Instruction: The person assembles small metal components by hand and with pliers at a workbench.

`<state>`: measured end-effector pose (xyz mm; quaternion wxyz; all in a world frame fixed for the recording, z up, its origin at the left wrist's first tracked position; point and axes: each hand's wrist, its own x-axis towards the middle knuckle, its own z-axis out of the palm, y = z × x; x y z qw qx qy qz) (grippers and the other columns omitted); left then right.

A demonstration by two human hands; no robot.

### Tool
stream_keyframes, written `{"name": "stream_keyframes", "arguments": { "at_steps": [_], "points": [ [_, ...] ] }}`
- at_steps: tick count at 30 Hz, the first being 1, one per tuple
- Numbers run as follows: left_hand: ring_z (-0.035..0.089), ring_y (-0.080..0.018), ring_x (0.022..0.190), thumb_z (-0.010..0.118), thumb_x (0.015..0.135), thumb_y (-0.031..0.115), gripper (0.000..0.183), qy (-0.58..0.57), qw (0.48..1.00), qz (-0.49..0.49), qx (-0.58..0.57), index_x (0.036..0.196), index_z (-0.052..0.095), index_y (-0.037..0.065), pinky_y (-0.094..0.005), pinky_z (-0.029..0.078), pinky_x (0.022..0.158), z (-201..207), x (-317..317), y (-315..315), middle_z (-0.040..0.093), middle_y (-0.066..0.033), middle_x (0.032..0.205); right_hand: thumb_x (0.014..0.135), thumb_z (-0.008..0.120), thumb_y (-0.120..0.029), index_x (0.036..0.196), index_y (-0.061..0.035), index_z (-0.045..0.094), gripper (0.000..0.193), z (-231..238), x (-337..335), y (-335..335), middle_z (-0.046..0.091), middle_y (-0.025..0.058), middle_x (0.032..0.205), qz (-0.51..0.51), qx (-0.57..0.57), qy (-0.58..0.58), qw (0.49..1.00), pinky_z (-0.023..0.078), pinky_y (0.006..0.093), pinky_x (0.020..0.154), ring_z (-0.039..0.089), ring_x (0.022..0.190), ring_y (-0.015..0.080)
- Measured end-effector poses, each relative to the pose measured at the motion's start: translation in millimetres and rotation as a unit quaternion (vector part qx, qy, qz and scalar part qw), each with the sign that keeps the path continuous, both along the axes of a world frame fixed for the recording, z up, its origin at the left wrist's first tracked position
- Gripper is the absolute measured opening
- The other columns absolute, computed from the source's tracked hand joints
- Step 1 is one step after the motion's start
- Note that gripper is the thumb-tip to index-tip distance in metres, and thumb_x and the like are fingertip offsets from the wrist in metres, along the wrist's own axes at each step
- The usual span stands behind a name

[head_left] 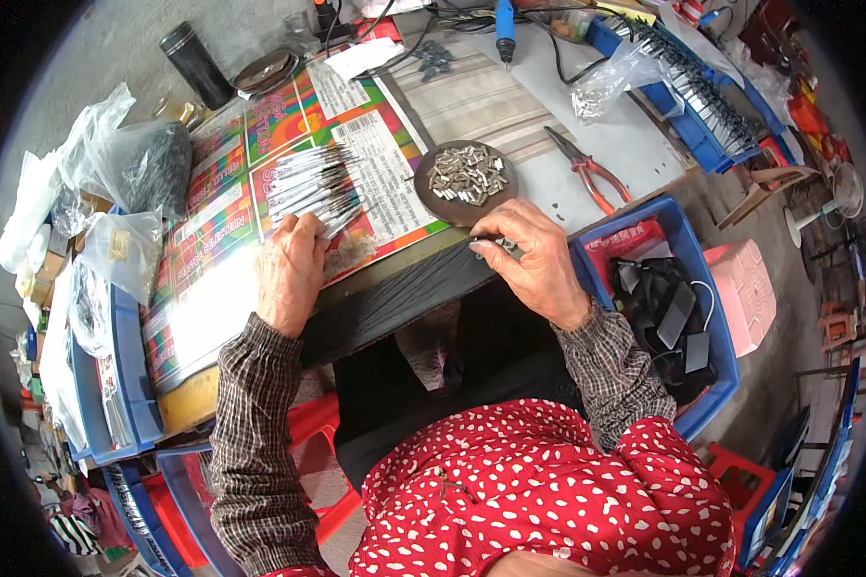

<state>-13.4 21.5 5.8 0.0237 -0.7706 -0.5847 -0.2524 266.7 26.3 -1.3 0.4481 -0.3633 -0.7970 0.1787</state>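
Note:
On the printed sheet lies a bundle of thin white pieces with dark ends (313, 183), side by side. My left hand (293, 269) rests at the near end of that bundle, fingers curled down and closed; what is in them, if anything, is hidden. Just in front of a round brown dish (433, 210), my right hand (529, 255) is closed in a pinch, thumb against forefinger. Something small shows by its fingers, too small to name. Short metal tube-like pieces (469, 173) are heaped in the dish.
Red-handled pliers (597, 183) lie right of the dish. A blue tool (505, 34) points down at the back. A blue bin (722, 356) with black items stands at the right, and a blue tray (688, 115) of dark parts behind it. Plastic bags (140, 163) crowd the left.

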Motion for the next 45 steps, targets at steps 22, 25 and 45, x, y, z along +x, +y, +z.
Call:
{"name": "stream_keyframes", "arguments": {
  "at_steps": [22,25,45],
  "points": [
    [0.058,-0.022,0.059,0.061,0.073,-0.005,0.017,-0.205,0.979,0.012,-0.009,0.088,0.06,0.001,-0.0319,0.046,0.056,18,44,-64,0.061,-0.0127,0.075,0.079,0.065,0.003,0.09,0.0013,0.062,0.011,8,-12,-36,0.056,0.0006,0.084,0.109,-0.207,0.202,0.951,0.044,0.0191,0.059,0.051,0.068,0.0046],
    [0.054,-0.0171,0.055,0.065,0.075,-0.002,0.015,-0.252,0.967,-0.006,-0.03,0.089,0.061,0.0,-0.0277,0.044,0.053,17,54,-86,0.06,-0.0102,0.073,0.082,0.063,0.003,0.093,0.0019,0.061,0.012,15,-16,-44,0.057,-0.0003,0.087,0.135,-0.272,0.231,0.924,0.045,0.0172,0.062,0.054,0.071,0.0039],
    [0.056,-0.0114,0.058,0.065,0.078,-0.005,0.009,-0.405,0.906,-0.042,-0.114,0.086,0.063,-0.001,-0.0241,0.044,0.053,5,81,-145,0.062,-0.008,0.073,0.086,0.062,-0.003,0.096,0.0015,0.061,0.011,19,-32,-69,0.062,0.0028,0.08,0.246,-0.381,0.321,0.831,0.05,0.0204,0.06,0.06,0.07,0.0078]
  ]
}}
